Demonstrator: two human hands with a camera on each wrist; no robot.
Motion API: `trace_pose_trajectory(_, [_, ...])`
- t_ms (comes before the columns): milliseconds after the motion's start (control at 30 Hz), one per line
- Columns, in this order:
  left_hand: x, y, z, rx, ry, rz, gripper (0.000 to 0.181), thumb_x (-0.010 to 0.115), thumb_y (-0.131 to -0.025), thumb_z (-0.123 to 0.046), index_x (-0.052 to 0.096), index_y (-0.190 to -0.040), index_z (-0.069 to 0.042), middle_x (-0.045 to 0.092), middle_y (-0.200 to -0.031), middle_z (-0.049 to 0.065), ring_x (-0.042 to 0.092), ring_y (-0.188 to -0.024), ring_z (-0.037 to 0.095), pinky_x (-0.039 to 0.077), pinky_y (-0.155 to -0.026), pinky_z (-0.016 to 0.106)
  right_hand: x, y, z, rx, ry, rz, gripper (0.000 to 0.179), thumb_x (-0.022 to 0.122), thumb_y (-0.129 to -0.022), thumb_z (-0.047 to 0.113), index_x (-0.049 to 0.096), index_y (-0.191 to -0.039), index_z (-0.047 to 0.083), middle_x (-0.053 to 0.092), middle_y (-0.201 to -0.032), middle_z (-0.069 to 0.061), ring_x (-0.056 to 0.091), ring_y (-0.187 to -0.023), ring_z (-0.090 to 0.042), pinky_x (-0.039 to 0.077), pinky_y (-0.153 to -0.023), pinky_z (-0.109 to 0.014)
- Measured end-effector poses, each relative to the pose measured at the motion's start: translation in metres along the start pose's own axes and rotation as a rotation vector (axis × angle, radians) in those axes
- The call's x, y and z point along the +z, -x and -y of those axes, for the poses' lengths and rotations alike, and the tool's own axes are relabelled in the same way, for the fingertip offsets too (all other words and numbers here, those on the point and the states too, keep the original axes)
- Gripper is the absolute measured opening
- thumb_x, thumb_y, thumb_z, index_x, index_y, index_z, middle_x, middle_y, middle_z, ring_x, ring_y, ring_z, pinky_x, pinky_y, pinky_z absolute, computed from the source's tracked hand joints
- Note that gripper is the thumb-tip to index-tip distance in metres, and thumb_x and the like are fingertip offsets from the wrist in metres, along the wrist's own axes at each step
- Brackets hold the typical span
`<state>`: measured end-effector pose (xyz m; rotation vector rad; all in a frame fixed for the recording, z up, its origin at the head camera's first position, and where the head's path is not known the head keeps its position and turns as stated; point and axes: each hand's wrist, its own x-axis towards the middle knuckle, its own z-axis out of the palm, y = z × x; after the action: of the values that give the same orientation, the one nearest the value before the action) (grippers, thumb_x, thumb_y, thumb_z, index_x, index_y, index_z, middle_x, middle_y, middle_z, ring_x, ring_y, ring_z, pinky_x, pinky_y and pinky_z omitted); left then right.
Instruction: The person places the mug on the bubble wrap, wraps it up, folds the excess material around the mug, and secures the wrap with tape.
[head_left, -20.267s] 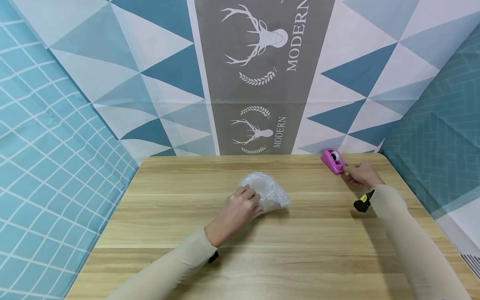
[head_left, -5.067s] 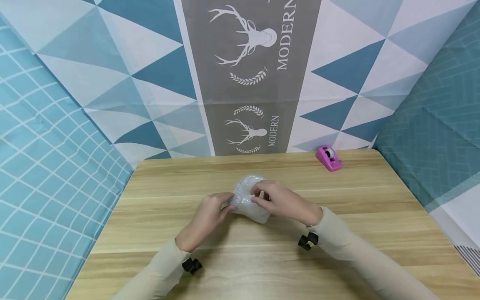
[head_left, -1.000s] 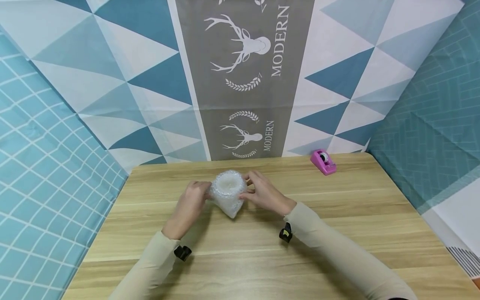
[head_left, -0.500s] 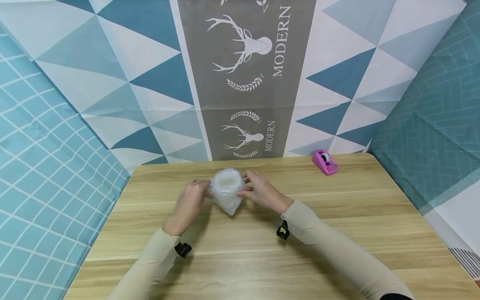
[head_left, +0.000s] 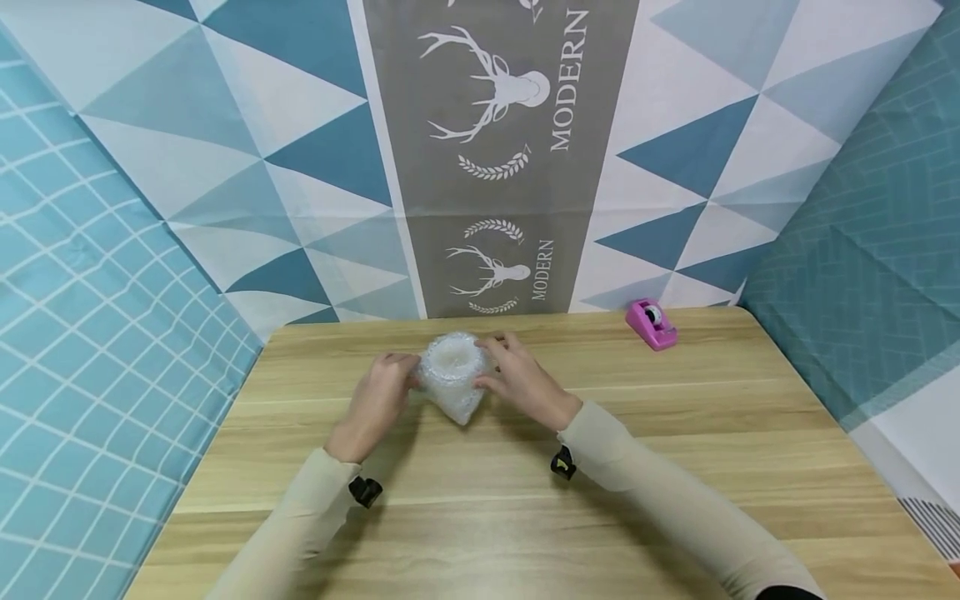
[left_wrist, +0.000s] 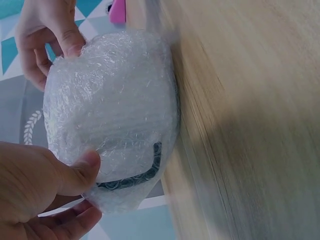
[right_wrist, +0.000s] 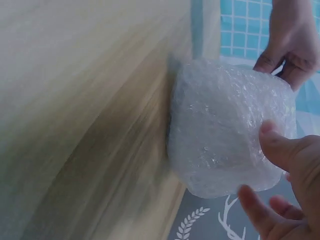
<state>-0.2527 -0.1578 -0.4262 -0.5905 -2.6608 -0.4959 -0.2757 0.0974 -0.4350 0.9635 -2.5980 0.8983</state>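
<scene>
A bundle in clear bubble wrap (head_left: 453,372) stands towards the back of the wooden table, a round hollow in its top. A flap of the wrap points towards the near edge. My left hand (head_left: 377,403) pinches the bundle's left side, thumb on the wrap (left_wrist: 115,100) and the other fingers behind. A dark curved strip (left_wrist: 131,181) shows through the film beside that thumb. On the other side my right hand (head_left: 527,382) holds the bundle between thumb and fingers, the thumb (right_wrist: 270,131) lying on the film. What is wrapped inside is hidden.
A pink tape dispenser (head_left: 651,324) with a roll in it stands at the back right of the table (head_left: 480,508). Patterned cloth walls (head_left: 322,167) rise behind and at both sides. Each wrist carries a small black camera (head_left: 365,491).
Twenty seconds ago my right hand was at the tape dispenser. Five seconds ago the bundle stood further right, differently turned. Over the last second both hands and bundle shifted slightly towards the back.
</scene>
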Motion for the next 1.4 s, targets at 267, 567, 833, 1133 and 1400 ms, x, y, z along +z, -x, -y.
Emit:
trace_pose_trajectory(267, [-0.003,-0.003,0.0,-0.017,0.007,0.009,0.015,0.072,-0.086,0.01,0.071,-0.085,-0.005,0.077,-0.1,0.015,0.068,-0.098,0.037,0.061,-0.08,0.051,0.001,-0.001,-0.002,-0.194,0.051,-0.082,0.042,0.078,-0.091,0.018,0.066,-0.127,-0.002,0.06,-0.128,-0.021,0.067,-0.105,-0.023,0.059,-0.092,-0.026])
trace_pose_trajectory(567, [-0.004,-0.011,0.009,-0.006,-0.009,0.008,0.019,0.072,-0.083,0.011,0.067,-0.078,-0.006,0.077,-0.096,0.014,0.065,-0.091,0.036,0.06,-0.077,0.049,0.002,-0.011,0.001,-0.189,0.05,-0.071,0.04,0.077,-0.092,0.017,0.066,-0.125,-0.004,0.06,-0.128,-0.022,0.068,-0.105,-0.024,0.059,-0.093,-0.026])
trace_pose_trajectory(833, [-0.004,-0.014,0.016,-0.03,-0.034,0.013,0.02,0.071,-0.083,0.012,0.064,-0.076,-0.006,0.075,-0.091,0.013,0.065,-0.095,0.037,0.059,-0.079,0.05,0.009,-0.024,-0.002,-0.17,0.071,-0.06,0.038,0.078,-0.092,0.019,0.066,-0.121,-0.002,0.061,-0.125,-0.021,0.068,-0.104,-0.025,0.06,-0.092,-0.028])
trace_pose_trajectory(1133, [-0.001,-0.018,0.031,-0.046,0.0,0.017,0.024,0.064,-0.083,0.016,0.062,-0.071,-0.005,0.07,-0.081,0.01,0.065,-0.085,0.036,0.057,-0.071,0.049,0.016,-0.035,0.001,-0.138,0.069,-0.061,0.034,0.078,-0.091,0.019,0.067,-0.117,0.0,0.059,-0.114,-0.014,0.062,-0.093,-0.019,0.059,-0.081,-0.026])
trace_pose_trajectory(1400, [0.001,-0.019,0.037,-0.065,-0.015,0.008,0.023,0.069,-0.084,0.012,0.062,-0.071,-0.006,0.072,-0.081,0.011,0.067,-0.084,0.037,0.058,-0.07,0.051,0.022,-0.044,-0.003,-0.116,0.073,-0.035,0.035,0.077,-0.092,0.02,0.067,-0.118,0.0,0.057,-0.113,-0.012,0.063,-0.092,-0.018,0.058,-0.081,-0.022])
